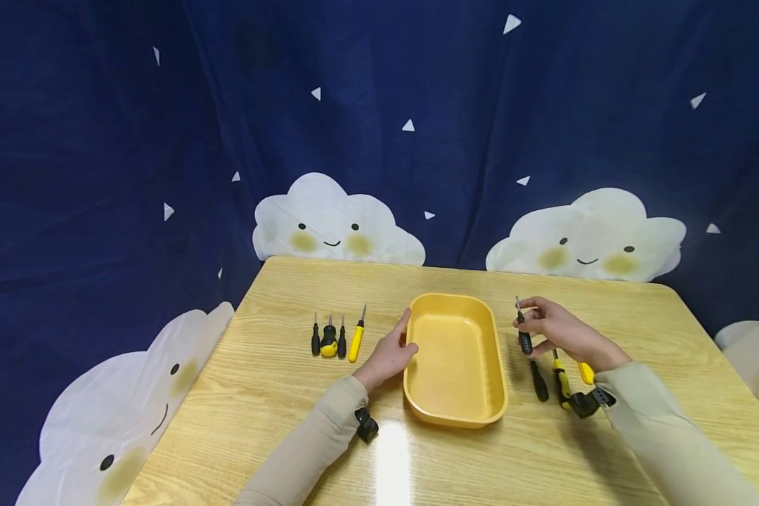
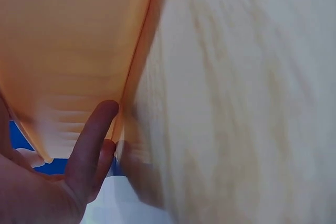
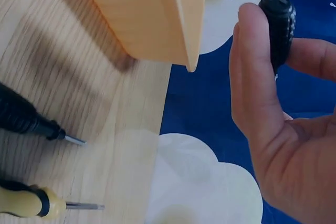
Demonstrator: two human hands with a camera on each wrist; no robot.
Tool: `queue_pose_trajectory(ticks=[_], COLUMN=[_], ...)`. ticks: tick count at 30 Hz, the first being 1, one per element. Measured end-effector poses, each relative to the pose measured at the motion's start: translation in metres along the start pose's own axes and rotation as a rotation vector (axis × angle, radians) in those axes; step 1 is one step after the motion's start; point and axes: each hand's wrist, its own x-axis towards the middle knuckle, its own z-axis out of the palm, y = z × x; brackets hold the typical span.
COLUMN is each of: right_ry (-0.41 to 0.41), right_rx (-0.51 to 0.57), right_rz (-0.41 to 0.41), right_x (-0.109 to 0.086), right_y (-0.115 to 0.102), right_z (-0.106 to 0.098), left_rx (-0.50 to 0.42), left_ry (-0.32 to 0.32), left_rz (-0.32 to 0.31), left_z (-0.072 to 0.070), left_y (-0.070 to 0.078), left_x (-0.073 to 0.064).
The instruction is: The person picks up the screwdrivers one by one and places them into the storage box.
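Note:
A yellow plastic tub (image 1: 455, 417) stands on the table. At its left side my left hand (image 1: 388, 357) holds the rim, thumb over the edge and fingers against the outer wall (image 2: 79, 51). To the right of the tub, my right hand (image 1: 559, 330) pinches a black-handled screwdriver (image 1: 525, 342) above the table, its tip up. The handle (image 3: 279, 24) shows between thumb and fingers in the right wrist view. Below that hand lie another black screwdriver (image 1: 540, 383), a yellow-and-black screwdriver (image 1: 562, 383) and a yellow handle (image 1: 585, 372), partly hidden by the wrist.
Left of the tub, several screwdrivers lie in a row: a black one (image 1: 315, 340), a stubby black-and-yellow one (image 1: 329, 342), another black one (image 1: 342, 342) and a yellow one (image 1: 357, 341). A dark blue curtain (image 1: 367, 56) with clouds hangs behind the wooden table (image 1: 278, 422).

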Motion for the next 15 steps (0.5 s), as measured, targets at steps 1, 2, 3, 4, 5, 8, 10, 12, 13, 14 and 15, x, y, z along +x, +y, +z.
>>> queue_pose_trajectory(ticks=[1, 2, 3, 4, 5, 8, 10, 12, 13, 14, 15], right_ry=[-0.003, -0.004, -0.007, -0.009, -0.01, -0.018, -0.021, -0.03, -0.037, -0.039, -0.043], right_rx=[0.0, 0.002, 0.004, 0.005, 0.004, 0.002, 0.006, 0.018, 0.027, 0.042, 0.055], right_rz=[0.0, 0.001, 0.0, 0.0, 0.001, -0.002, 0.0, 0.002, 0.001, 0.007, 0.012], right_x=[0.001, 0.001, 0.002, 0.002, 0.003, 0.006, 0.008, 0.011, 0.013, 0.014, 0.016], right_y=[-0.001, -0.002, -0.002, -0.003, -0.004, -0.007, -0.008, -0.009, -0.009, -0.009, -0.009], right_z=[0.001, 0.001, 0.002, 0.003, 0.004, 0.008, 0.01, 0.014, 0.015, 0.017, 0.019], left_rx=[0.004, 0.009, 0.009, 0.008, 0.009, 0.012, 0.017, 0.021, 0.021, 0.021, 0.021], left_ry=[0.0, 0.002, 0.001, 0.0, 0.001, -0.001, -0.003, -0.005, -0.005, -0.006, -0.008], left_rz=[-0.003, -0.004, -0.008, -0.013, -0.014, -0.002, 0.018, 0.03, 0.034, 0.029, 0.023], left_z=[0.0, 0.001, 0.001, 0.001, 0.001, 0.001, 0.0, 0.0, 0.0, 0.0, 0.001], left_y=[0.0, 0.0, 0.0, 0.001, 0.001, 0.0, 0.0, -0.002, -0.002, -0.002, -0.002], left_x=[0.0, 0.0, 0.0, 0.0, 0.0, 0.0, 0.0, 0.001, 0.001, 0.001, 0.0])
